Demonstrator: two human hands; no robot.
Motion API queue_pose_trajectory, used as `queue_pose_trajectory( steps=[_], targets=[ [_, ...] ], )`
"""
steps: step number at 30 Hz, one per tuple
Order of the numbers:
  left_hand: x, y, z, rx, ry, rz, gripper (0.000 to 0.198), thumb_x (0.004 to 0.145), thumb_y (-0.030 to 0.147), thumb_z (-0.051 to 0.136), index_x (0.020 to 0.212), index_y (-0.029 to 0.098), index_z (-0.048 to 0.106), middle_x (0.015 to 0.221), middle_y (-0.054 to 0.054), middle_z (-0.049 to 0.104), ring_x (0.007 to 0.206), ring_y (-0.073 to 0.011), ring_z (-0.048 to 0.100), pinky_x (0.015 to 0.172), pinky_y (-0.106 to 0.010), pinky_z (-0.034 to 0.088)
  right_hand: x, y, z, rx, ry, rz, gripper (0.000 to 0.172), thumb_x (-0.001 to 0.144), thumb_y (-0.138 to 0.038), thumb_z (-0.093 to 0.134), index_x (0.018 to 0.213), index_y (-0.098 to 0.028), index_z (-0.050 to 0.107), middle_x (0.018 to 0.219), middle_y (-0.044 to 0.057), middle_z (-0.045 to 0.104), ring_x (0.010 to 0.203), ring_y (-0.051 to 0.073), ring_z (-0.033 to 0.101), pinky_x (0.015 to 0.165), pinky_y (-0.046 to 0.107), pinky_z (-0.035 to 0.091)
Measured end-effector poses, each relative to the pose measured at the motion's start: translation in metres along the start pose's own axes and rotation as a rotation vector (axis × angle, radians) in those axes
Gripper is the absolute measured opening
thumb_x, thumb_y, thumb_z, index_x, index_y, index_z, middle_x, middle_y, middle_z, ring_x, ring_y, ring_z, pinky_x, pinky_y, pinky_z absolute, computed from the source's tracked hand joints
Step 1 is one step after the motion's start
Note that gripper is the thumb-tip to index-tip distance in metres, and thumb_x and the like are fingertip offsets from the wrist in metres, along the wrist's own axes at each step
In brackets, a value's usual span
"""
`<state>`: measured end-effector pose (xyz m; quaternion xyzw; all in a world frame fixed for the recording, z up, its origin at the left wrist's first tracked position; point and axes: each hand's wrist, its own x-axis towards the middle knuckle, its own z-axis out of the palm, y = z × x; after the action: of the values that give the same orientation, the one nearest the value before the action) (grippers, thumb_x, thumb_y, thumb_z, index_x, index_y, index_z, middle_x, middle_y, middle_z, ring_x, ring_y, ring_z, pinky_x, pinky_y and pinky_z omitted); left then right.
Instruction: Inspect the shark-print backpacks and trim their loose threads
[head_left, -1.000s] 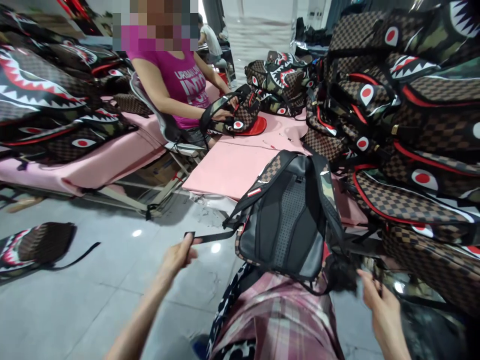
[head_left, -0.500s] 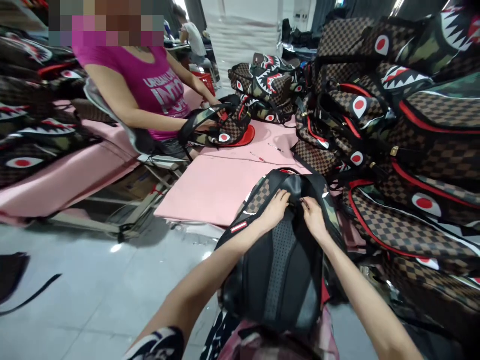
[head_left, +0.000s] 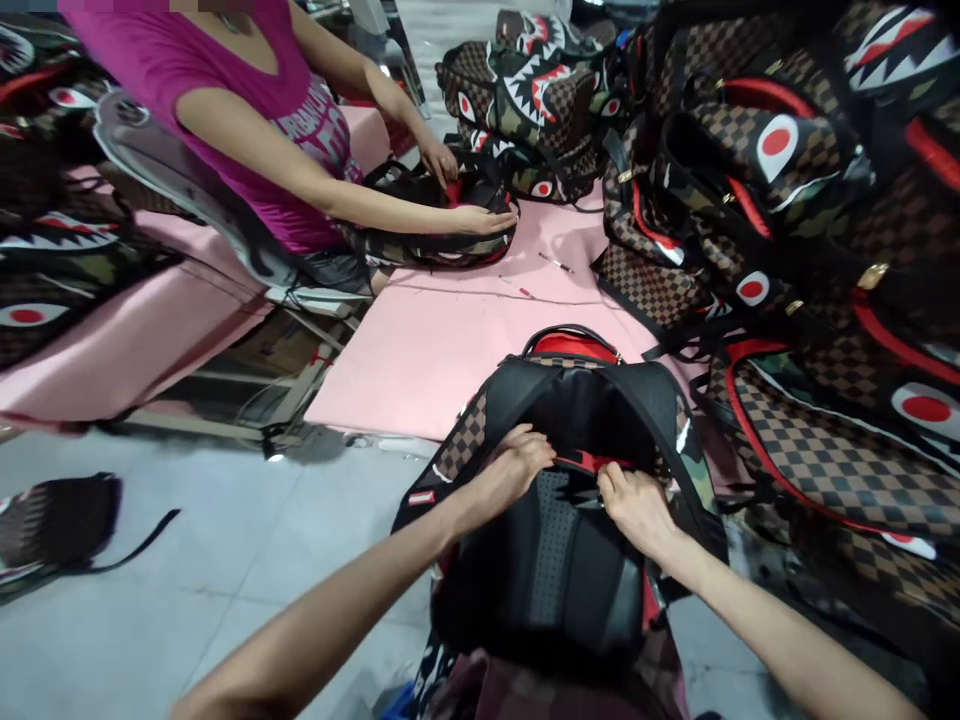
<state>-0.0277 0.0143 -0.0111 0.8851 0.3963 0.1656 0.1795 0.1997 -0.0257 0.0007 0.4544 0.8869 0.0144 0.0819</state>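
A backpack point(head_left: 556, 540) rests back panel up in front of me, its lower end at my lap and its top on the pink table. Its back is black and padded, its sides brown checked and camouflage. A pocket slit with red lining point(head_left: 596, 462) gapes across the back panel. My left hand point(head_left: 517, 462) has its fingers closed on the left part of the slit's edge. My right hand point(head_left: 634, 505) pinches the edge at the right. A small grey pointed thing shows under its fingers, too unclear to name. The shoulder straps point(head_left: 667, 440) arch around both hands.
A co-worker in a pink shirt point(head_left: 225, 110) handles another backpack point(head_left: 435, 245) across the pink table point(head_left: 405, 350). Two thin pen-like tools point(head_left: 555, 263) lie there. Piled shark-print backpacks point(head_left: 817, 430) crowd the right. A bag piece point(head_left: 64, 520) lies on the floor at left.
The slit on the back panel has opened, showing red lining. My hands have moved down slightly, the right turning its knuckles upward. The co-worker's bag is turned over, one hand now lying across it.
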Motion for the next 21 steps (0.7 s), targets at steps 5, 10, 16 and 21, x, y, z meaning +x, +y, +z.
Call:
queue_pose_trajectory(
  steps=[5,10,16,21],
  targets=[
    [-0.052,0.011,0.024,0.033,0.094,0.052,0.046,0.083,0.003,0.035,0.123,0.019,0.050,0.122,-0.007,0.057,0.118,-0.0169,0.046,0.106,-0.040,0.028,-0.012,-0.015,0.008,0.008,-0.105,0.046,0.026,0.084,-0.004,0.038,0.098,-0.018,0.054,0.091,0.006,0.059,0.070,0.017,0.057,0.064,0.029,0.037],
    [-0.058,0.019,0.027,0.083,0.126,0.060,0.046,0.081,0.002,0.040,0.123,0.018,0.050,0.122,-0.009,0.056,0.117,-0.0196,0.047,0.102,-0.043,0.034,-0.024,-0.020,0.014,-0.019,-0.050,0.095,0.034,0.085,-0.004,0.034,0.112,-0.017,0.051,0.101,0.008,0.059,0.072,0.016,0.056,0.067,0.028,0.038],
    [-0.040,0.004,0.004,-0.265,0.192,-0.074,0.041,0.084,0.010,0.039,0.123,0.018,0.050,0.129,-0.009,0.051,0.125,-0.0206,0.039,0.107,-0.045,0.026,-0.006,0.004,0.015,0.180,0.057,0.223,0.032,0.090,-0.018,0.033,0.116,-0.017,0.052,0.099,0.008,0.059,0.065,0.015,0.056,0.059,0.026,0.040],
    [-0.046,-0.044,-0.043,-0.906,0.468,-0.763,0.049,0.080,0.035,0.052,0.122,0.011,0.049,0.121,-0.015,0.055,0.108,-0.0241,0.054,0.091,-0.040,0.043,0.057,0.059,0.015,0.519,0.438,0.413,0.033,0.084,-0.024,0.043,0.113,-0.015,0.056,0.102,0.011,0.060,0.091,0.021,0.056,0.078,0.032,0.043]
  ],
)
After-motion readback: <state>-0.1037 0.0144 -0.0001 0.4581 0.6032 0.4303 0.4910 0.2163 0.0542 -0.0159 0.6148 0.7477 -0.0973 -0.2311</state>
